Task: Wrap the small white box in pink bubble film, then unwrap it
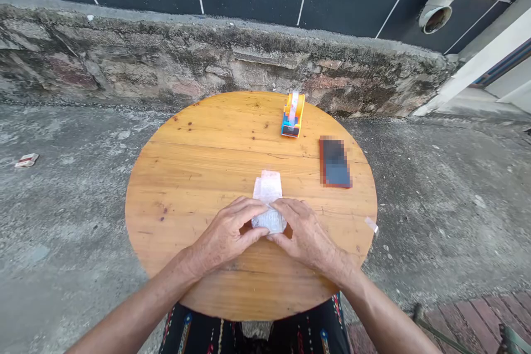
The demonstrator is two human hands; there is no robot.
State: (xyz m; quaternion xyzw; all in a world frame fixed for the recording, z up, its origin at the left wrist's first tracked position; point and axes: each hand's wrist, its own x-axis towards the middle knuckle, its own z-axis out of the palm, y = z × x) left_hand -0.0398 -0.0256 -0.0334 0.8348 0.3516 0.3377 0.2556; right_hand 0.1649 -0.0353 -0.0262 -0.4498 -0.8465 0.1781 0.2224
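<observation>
A small whitish packet (269, 221), which looks like folded bubble wrap, lies on the round wooden table (186, 166) near its middle. One flap of it stretches flat away from me. My left hand (232, 227) grips the near part from the left, fingers on top and thumb at the near edge. From the right, my right hand (305, 229) pinches the same part, its thumb close to the left one. Whatever the wrap may contain is hidden.
Toward the table's far edge stands a yellow and blue tape dispenser (292, 116). A pixelated dark, flat object with a reddish border (335, 163) lies at the right. A short strip of tape (371, 224) sticks out over the right edge. Behind is a stone wall base (166, 61).
</observation>
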